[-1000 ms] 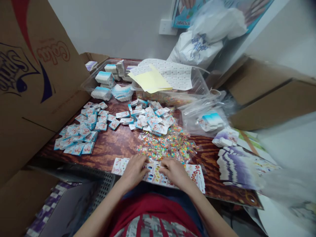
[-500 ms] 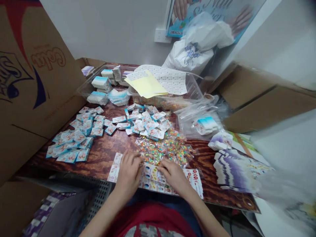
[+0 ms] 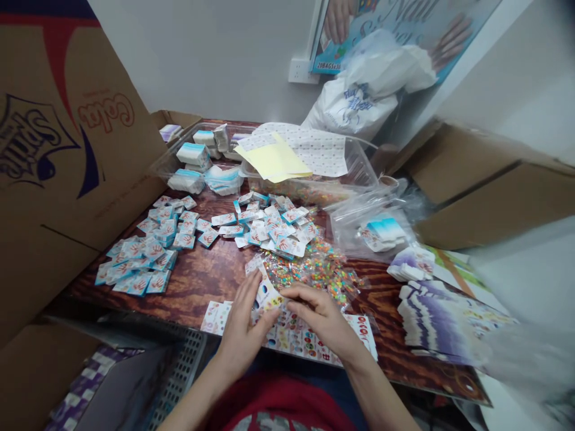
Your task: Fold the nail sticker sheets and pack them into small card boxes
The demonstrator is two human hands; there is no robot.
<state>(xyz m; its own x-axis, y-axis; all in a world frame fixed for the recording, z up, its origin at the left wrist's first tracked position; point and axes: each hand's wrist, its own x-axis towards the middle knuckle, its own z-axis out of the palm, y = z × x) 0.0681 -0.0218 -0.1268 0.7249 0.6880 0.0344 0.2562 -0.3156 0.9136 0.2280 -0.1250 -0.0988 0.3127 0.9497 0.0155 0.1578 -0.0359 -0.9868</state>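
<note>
Left hand (image 3: 245, 326) clenched on a sticker strip (image 3: 265, 293), long axis running away and up-left. Right hand (image 3: 321, 317) just right of it, nearer the strip's low end, grip unclear. Sticker sheets (image 3: 309, 344) under both hands; bead bags (image 3: 314, 269) just beyond.

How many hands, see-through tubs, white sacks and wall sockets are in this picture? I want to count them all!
Hands: 2 (left hand, right hand)
Clear plastic tubs: 2 (left tub, right tub)
White plastic sacks: 1 (white plastic sack)
Wall sockets: 1 (wall socket)
Total: 6
</note>
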